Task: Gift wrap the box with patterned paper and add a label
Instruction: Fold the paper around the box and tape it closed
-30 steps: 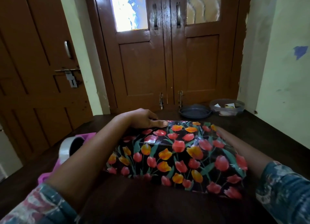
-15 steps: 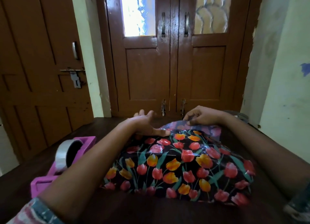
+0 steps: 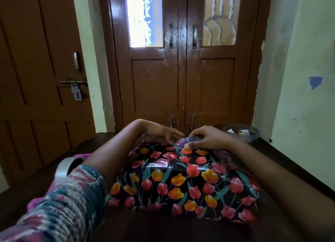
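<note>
The box [image 3: 183, 183] lies on the dark table, covered in glossy black paper with red and orange tulips. A seam of the paper crosses its top. At the box's far edge my right hand [image 3: 208, 138] pinches a raised flap of the paper between thumb and fingers. My left hand [image 3: 159, 133] rests beside it at that far edge, fingers stretched out flat towards the right hand. No label is visible.
A pink tape dispenser [image 3: 70, 167] with a roll of clear tape stands left of the box, partly behind my left arm. A clear plastic container [image 3: 241, 133] sits at the table's far right. Brown double doors stand just behind the table [image 3: 282, 156].
My right hand came from the box's right side to its far edge and took hold of the paper flap. The left hand stayed at the far edge. The camera tilted upward.
</note>
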Motion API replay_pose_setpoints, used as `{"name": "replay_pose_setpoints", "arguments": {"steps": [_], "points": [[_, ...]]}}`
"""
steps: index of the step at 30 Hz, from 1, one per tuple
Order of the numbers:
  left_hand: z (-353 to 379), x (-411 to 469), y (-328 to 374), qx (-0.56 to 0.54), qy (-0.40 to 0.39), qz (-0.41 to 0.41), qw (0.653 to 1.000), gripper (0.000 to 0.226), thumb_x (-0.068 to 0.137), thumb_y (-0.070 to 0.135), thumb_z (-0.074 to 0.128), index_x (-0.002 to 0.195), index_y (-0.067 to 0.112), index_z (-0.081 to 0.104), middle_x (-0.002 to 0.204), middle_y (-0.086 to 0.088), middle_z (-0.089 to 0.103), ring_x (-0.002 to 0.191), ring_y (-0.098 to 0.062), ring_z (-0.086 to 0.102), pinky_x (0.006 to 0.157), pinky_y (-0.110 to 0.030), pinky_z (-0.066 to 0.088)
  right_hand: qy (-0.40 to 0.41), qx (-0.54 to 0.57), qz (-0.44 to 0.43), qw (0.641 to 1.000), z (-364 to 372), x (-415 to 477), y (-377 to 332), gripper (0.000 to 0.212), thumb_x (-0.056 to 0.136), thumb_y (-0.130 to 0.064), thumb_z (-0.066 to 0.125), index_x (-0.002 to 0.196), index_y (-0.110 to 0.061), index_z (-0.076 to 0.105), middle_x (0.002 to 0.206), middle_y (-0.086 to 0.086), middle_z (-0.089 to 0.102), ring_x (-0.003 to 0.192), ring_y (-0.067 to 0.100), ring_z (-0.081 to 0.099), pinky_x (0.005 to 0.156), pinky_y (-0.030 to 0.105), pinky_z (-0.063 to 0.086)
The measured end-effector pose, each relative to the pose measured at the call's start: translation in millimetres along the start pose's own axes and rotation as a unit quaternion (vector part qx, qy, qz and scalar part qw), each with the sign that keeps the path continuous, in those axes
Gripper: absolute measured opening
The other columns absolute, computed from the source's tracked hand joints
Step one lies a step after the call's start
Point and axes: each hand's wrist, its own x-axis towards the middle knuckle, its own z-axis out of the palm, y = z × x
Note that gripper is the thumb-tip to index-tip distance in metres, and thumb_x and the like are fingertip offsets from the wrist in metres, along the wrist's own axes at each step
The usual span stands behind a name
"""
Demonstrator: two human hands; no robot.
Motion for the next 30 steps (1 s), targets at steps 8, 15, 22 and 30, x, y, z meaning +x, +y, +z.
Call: {"name": "replay_pose_setpoints", "arguments": {"steps": [8,15,22,30], "points": [[-1,-3,1,0.143,0.086,-0.133,0.977,0.019,0.096,0.015,0.039,0.099,0.018,0.057,0.102,-0.006,0.058,0.088,-0.018,0.056,0.072,-0.028,0.046,0.027,0.043,0.023,0.998,9,-6,-1,0.036,0.084,-0.041,0.062,0.111,-0.018,0.061,0.101,-0.005,0.057,0.089,0.008,0.053,0.069,0.021,0.044],[-2,-27,-9,0.256,0.222,-0.079,0.937,0.026,0.093,0.009,0.052,0.118,0.005,0.059,0.105,-0.002,0.062,0.083,-0.015,0.058,0.072,-0.02,0.046,0.044,0.042,0.04,0.997,12,-7,-4,0.036,0.085,-0.039,0.062,0.114,-0.019,0.06,0.11,-0.001,0.058,0.097,0.012,0.054,0.07,0.023,0.045],[-1,-53,-17,0.338,0.233,-0.026,0.911,0.02,0.093,0.016,0.053,0.109,0.015,0.066,0.105,0.002,0.066,0.094,-0.01,0.061,0.081,-0.02,0.046,0.076,-0.014,0.04,0.996,15,-13,-10,0.031,0.084,-0.039,0.062,0.11,-0.021,0.063,0.114,-0.001,0.06,0.097,0.013,0.054,0.081,0.033,0.051],[28,-73,-16,0.343,0.221,-0.018,0.913,0.034,0.09,0.026,0.057,0.124,0.021,0.058,0.118,0.004,0.061,0.097,-0.005,0.054,0.089,-0.023,0.044,0.066,-0.074,0.01,0.995,15,-36,-17,0.061,0.084,-0.064,0.04,0.124,-0.022,0.059,0.122,0.001,0.062,0.103,0.016,0.058,0.086,0.038,0.051]]}}
